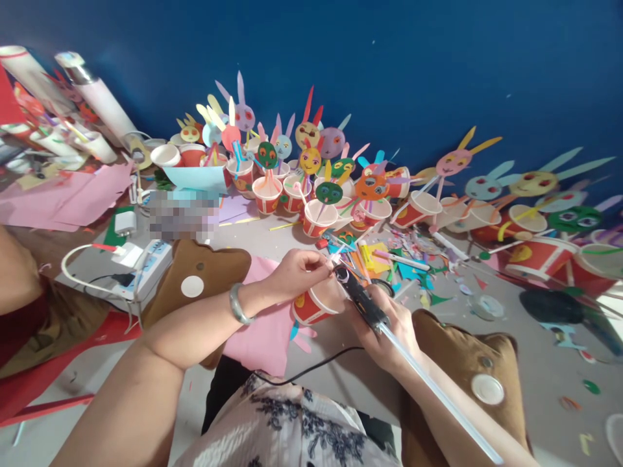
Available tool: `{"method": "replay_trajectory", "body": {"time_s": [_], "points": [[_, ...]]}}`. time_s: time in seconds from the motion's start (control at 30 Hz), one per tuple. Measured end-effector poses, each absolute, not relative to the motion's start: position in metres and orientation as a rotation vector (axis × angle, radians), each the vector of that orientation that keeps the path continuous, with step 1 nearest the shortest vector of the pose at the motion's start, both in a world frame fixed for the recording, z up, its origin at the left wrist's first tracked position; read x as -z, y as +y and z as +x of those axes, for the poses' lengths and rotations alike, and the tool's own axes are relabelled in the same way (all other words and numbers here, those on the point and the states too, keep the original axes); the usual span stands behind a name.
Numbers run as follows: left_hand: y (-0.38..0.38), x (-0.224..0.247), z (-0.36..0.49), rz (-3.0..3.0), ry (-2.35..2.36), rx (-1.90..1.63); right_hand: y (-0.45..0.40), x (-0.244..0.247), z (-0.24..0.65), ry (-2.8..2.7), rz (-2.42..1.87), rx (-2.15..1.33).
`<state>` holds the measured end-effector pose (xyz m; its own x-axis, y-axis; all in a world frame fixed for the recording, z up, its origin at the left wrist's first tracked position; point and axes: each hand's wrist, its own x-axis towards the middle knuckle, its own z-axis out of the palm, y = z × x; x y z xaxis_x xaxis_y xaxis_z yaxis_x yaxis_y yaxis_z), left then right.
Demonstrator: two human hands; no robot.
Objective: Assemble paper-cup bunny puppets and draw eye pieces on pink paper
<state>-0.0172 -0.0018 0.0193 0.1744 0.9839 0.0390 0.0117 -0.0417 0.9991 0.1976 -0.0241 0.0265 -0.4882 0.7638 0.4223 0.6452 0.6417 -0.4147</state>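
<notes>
Glue gun (363,299) gripped in R hand (389,324). L hand (300,275) pinches sm. pale piece (335,255) nr red cup (316,305).

The bare grey counter (246,239) shows between the back row of red-and-white paper cups (267,194) and the brown plush cushion (214,263) on the left, a passage crossed by a few thin strips. Tall paper rabbit heads (310,161) rise from the cups and block a low sweep toward the blue wall (413,58). Coloured paper scraps (413,275) clutter the way right of centre. Nearer the body, a black cable (324,368) curves over the front opening, while a long translucent glue stick (438,383) slants along the right forearm, above the other brown plush cushion (464,357).
</notes>
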Motion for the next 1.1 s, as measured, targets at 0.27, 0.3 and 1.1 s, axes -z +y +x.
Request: {"method": "replay_trajectory", "body": {"time_s": [0.27, 0.3, 1.1], "points": [[-0.002, -0.019, -0.017, 1.325, 1.061, -1.106, -0.026, -0.028, 0.198, -2.300, -1.097, -0.256], [-0.002, -0.019, -0.017, 1.331, 1.057, -1.105, -0.025, -0.028, 0.198, -2.296, -1.093, -0.251], [0.020, -0.043, -0.057, 1.192, 0.973, -1.403, 0.007, -0.042, 0.225, -2.365, -1.906, 0.021]]}}
